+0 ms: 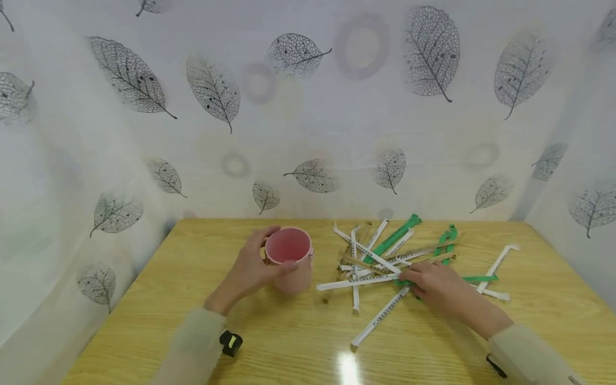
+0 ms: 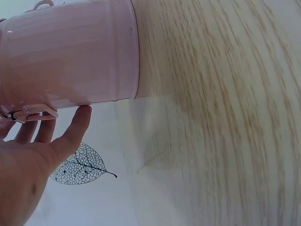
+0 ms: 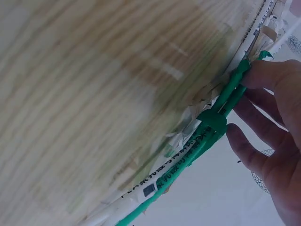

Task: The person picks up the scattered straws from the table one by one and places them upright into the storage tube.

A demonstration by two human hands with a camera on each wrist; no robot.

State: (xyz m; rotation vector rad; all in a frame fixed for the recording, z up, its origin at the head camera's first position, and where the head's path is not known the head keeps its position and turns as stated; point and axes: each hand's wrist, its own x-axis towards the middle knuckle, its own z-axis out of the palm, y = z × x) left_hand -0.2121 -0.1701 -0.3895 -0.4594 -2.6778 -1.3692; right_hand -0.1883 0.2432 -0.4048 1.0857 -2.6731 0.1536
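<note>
A pink pail (image 1: 289, 278) with a small side lug stands upright on the table. My left hand (image 1: 255, 264) holds it from the left, thumb across the front near the rim and fingers round the far side. The left wrist view shows the fingers of that hand (image 2: 35, 155) under the pail's wall (image 2: 70, 56). At the right, my right hand (image 1: 440, 286) reaches into a loose pile of paper-wrapped straws (image 1: 375, 280). Its thumb and fingers close on a green-wrapped straw (image 3: 195, 146) in the right wrist view, beside white-wrapped ones (image 3: 141, 188).
Green (image 1: 392, 240), white and brown wrapped straws lie crisscrossed behind and left of the right hand. Another white straw (image 1: 498, 267) lies to its right. A leaf-patterned curtain (image 1: 308, 117) hangs behind the wooden table (image 1: 289, 353) and along both sides.
</note>
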